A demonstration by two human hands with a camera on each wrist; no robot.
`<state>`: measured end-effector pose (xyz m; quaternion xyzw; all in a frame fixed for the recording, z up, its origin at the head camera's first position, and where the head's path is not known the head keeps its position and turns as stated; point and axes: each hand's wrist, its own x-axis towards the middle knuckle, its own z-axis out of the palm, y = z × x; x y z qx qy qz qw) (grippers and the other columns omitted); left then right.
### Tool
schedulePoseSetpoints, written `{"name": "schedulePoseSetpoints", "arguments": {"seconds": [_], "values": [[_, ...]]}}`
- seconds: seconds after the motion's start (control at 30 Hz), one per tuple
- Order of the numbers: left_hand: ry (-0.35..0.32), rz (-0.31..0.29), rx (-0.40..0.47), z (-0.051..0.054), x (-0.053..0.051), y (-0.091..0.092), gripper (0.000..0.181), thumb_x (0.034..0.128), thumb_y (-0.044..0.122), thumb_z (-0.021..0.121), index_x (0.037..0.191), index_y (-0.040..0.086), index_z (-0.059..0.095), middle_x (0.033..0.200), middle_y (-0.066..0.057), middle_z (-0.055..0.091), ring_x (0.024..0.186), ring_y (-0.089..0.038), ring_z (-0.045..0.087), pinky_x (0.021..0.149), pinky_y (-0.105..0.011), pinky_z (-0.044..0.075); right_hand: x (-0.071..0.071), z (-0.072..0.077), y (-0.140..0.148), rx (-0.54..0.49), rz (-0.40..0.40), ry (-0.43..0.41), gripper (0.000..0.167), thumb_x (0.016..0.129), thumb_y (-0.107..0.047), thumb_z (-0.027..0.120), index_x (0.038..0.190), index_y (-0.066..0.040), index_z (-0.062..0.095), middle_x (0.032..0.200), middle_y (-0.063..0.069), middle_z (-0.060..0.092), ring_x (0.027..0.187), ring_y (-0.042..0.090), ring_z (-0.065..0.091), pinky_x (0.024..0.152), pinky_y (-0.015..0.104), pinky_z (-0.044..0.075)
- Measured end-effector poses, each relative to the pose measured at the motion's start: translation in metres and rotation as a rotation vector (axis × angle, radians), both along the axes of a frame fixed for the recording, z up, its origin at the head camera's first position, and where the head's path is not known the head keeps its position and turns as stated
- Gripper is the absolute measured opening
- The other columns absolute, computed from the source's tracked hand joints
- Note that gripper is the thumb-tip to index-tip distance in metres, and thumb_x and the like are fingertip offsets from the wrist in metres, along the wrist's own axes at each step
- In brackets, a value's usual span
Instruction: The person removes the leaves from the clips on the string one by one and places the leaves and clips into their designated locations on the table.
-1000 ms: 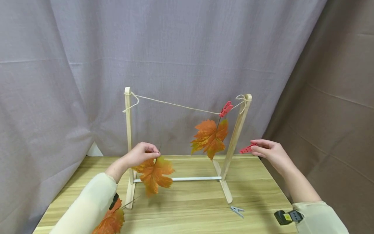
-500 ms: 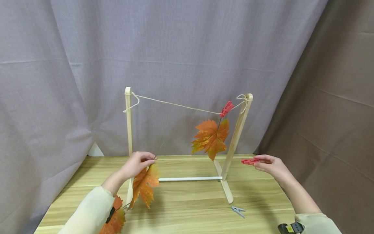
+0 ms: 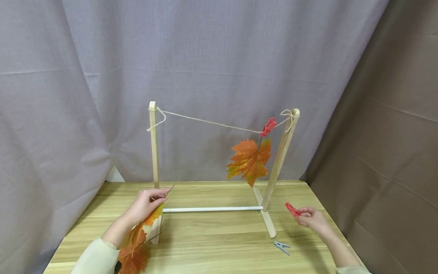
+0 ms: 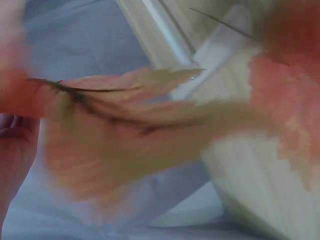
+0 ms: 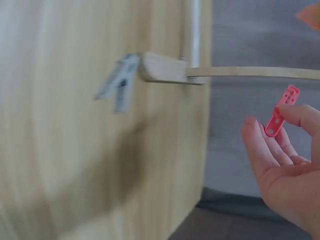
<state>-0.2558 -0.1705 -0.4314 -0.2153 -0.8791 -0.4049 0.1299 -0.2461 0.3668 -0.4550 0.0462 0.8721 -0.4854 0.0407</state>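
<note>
Pinching maple leaf (image 3: pixel 155 214) in left hand (image 3: pixel 145 205), red clothespin (image 3: pixel 292 209) in right hand (image 3: pixel 314 220); both lower beneath string (image 3: pixel 212 123) than before, leaf still unclipped.

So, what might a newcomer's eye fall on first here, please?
Probably the orange leaf hanging from the string by a red clothespin, near the right post. Next, the left grip holds another leaf in front of the left post; the right grip pinches another clothespin farther right.
</note>
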Motion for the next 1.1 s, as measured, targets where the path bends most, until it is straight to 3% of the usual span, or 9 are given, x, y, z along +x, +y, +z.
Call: {"name": "schedulePoseSetpoints", "arguments": {"seconds": [0.23,0.47,0.7,0.9,1.1], "values": [[-0.052,0.019,0.044,-0.018,0.008,-0.015,0.023,0.0819,-0.003,0.065,0.105,-0.002,0.068,0.083,-0.011,0.071,0.071,0.000,0.058,0.064,-0.020,0.050,0.003,-0.031,0.004,0.051,-0.065,-0.021,0.040,0.079,0.001,0.060,0.112,0.019,0.048,0.082,0.004,0.063,0.069,0.009,0.058,0.065,0.024,0.053],[-0.067,0.068,0.027,-0.037,0.010,-0.027,0.023,0.0806,-0.004,0.066,0.103,-0.002,0.069,0.080,-0.006,0.070,0.070,0.001,0.057,0.064,-0.020,0.049,0.004,-0.057,0.008,0.136,-0.100,-0.010,0.038,0.077,-0.003,0.063,0.107,0.019,0.054,0.079,0.006,0.061,0.065,0.012,0.054,0.057,0.022,0.048],[-0.107,0.090,0.001,-0.060,0.013,-0.041,0.022,0.0810,-0.002,0.066,0.103,0.000,0.070,0.085,-0.009,0.071,0.074,-0.002,0.060,0.067,-0.021,0.050,0.007,-0.080,0.011,0.191,-0.151,-0.008,0.033,0.075,-0.004,0.067,0.100,0.016,0.059,0.075,0.005,0.062,0.060,0.011,0.050,0.052,0.020,0.042],[-0.161,0.077,-0.038,-0.083,0.016,-0.049,0.022,0.0810,-0.002,0.066,0.102,0.001,0.070,0.089,-0.009,0.071,0.080,-0.008,0.064,0.071,-0.022,0.052,0.012,-0.094,0.012,0.215,-0.158,-0.012,0.034,0.072,-0.005,0.069,0.099,0.014,0.061,0.078,0.007,0.063,0.062,0.013,0.048,0.051,0.021,0.040],[-0.216,0.111,-0.048,-0.102,0.020,-0.051,0.021,0.0807,-0.002,0.066,0.102,0.000,0.070,0.089,-0.010,0.071,0.080,-0.011,0.065,0.071,-0.023,0.052,0.017,-0.100,0.005,0.212,-0.170,-0.024,0.033,0.070,-0.002,0.071,0.097,0.013,0.060,0.079,0.011,0.062,0.064,0.016,0.051,0.053,0.023,0.043]]}}
